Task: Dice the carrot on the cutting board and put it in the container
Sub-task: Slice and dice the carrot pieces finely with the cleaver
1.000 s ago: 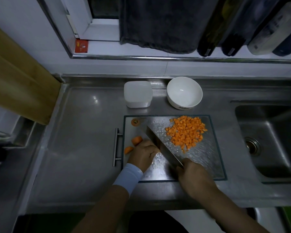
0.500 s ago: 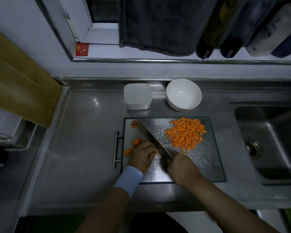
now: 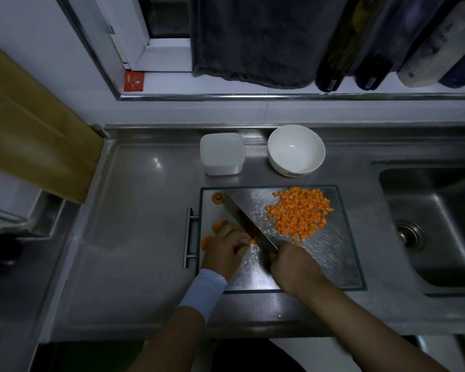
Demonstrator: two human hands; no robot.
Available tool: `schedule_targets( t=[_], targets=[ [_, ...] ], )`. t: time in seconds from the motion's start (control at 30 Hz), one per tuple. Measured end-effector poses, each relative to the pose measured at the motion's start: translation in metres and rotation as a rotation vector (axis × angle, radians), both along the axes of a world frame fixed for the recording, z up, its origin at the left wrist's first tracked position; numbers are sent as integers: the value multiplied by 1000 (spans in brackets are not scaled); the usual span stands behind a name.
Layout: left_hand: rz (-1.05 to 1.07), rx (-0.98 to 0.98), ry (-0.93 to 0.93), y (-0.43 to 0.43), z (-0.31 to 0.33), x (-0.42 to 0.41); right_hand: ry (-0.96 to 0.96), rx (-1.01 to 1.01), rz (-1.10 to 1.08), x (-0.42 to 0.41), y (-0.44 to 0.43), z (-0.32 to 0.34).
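Left hand (image 3: 224, 251) on the near-left part of the cutting board (image 3: 333, 264), fingers (image 3: 242, 238) curled down onto a carrot piece (image 3: 253, 241); only an orange sliver of it shows at the fingertips. Right hand (image 3: 293, 267) just right of them, fingers closed round the handle of the knife (image 3: 247, 221), which the hand hides. Blade runs diagonally up and left from that grip, close against the left fingers; touching or not, cannot tell. Two carrot chunks (image 3: 219, 225) lie just left of the left fingers, near the board's left edge. A carrot end (image 3: 217, 197) sits in the far-left corner by the blade tip. Diced pile (image 3: 298, 213) lies beyond and right of the right fingers, reaching the board's far edge; open board runs from the pile to the right edge and across the near-right corner. Board's bar handle (image 3: 189, 237) juts left of the left fingers over the worktop (image 3: 140, 237), where open steel stretches further left. Container (image 3: 222, 154) stands beyond the left fingers, past the board's far edge and apart from it. Bowl (image 3: 295, 150) beside it, to its right. Sink (image 3: 435, 224) drops away well right of the right fingers.
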State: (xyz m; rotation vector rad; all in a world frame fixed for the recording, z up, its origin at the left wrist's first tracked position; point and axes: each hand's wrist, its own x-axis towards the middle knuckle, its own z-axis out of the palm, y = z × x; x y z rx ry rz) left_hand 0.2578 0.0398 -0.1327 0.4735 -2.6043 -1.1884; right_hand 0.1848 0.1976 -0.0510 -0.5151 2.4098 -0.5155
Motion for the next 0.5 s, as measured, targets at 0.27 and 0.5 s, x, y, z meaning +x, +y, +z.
schedule_targets(
  t=[0.27,0.5],
  targets=[
    [116,179,-32,25,11,-31,10,11,-131,-24,16,5],
    [367,48,-2,-8,29,-17,-41,-22,-110,-7,10,9]
  ],
)
